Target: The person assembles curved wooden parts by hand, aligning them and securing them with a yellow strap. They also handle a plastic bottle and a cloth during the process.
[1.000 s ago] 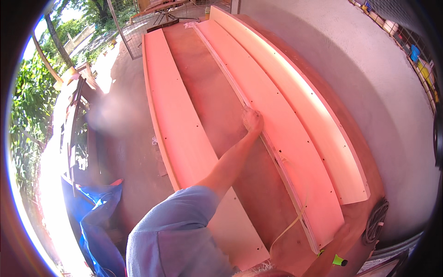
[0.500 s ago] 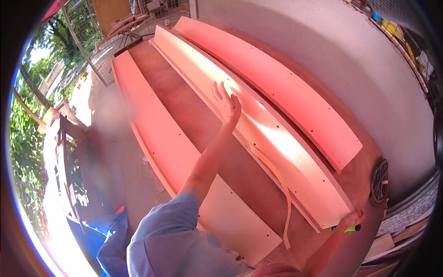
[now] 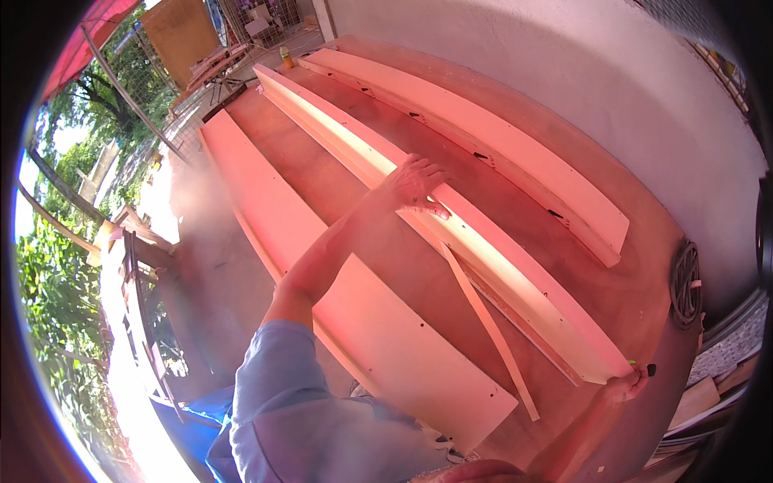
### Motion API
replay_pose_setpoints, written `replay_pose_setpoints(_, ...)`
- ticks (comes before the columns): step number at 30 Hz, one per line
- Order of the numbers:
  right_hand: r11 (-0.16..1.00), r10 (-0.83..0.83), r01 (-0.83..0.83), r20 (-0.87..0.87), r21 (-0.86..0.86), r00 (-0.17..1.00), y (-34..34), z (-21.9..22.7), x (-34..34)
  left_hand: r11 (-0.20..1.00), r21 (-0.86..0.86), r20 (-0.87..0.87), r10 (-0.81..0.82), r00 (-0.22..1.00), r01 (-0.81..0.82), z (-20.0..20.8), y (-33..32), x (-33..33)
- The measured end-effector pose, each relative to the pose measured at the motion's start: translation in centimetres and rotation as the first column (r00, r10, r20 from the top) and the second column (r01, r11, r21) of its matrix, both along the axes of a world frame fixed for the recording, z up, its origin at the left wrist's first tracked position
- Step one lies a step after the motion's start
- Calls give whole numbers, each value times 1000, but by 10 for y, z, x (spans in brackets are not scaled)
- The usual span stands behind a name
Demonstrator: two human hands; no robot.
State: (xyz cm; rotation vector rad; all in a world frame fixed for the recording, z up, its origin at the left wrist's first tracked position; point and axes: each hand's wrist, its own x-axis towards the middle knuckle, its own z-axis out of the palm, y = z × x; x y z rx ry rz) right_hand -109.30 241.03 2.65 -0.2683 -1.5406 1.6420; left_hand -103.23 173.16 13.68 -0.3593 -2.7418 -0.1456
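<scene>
A long, pale wood-coloured panel (image 3: 509, 262) with lengthwise raised edges stands tilted up on one side, running from the near right to the far left. My left hand (image 3: 415, 187) grips its upper edge about midway, fingers over the top and thumb on the near face. At the panel's near end, my right hand (image 3: 626, 385) is closed round a small green and black thing (image 3: 651, 370), its kind mostly hidden by the fingers, and is against the panel's corner. A thin, narrow strip (image 3: 491, 330) leans out from beneath the panel toward me.
A flat long panel (image 3: 394, 330) lies to the left, and another panel (image 3: 523, 161) lies to the right, black marks along its near edge. A coiled dark cable (image 3: 685, 278) rests by the grey wall (image 3: 580, 80). Stacked boards (image 3: 696, 402) occupy the right edge; a blue sheet (image 3: 189, 414) is lower left.
The middle panel has tipped from lying flatter to standing steeply on its side. My left hand went from raised, fingers spread, to gripping its upper edge. My right hand moved slightly up.
</scene>
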Motion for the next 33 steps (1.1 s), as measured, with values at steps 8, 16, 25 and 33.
replay_pose_setpoints(8, 874, -243, 163, 122, 457, 962, -7, 4, -14, 996, -24, 28, 82, 996, -81, -7, -3, -22)
replay_pose_setpoints(16, 901, -257, 230, 26, 369, 966, -30, 18, -14, 986, -23, 108, 166, 980, -164, -11, 3, -15)
replay_pose_setpoints(25, 631, -400, 169, 131, 757, 907, -32, 46, 24, 992, 101, -10, 80, 997, -79, -17, 1, -12)
replay_pose_setpoints(33, 496, 306, -452, 338, 742, 890, -290, 66, 274, 989, -59, 165, -125, 978, 136, -13, -40, -15)
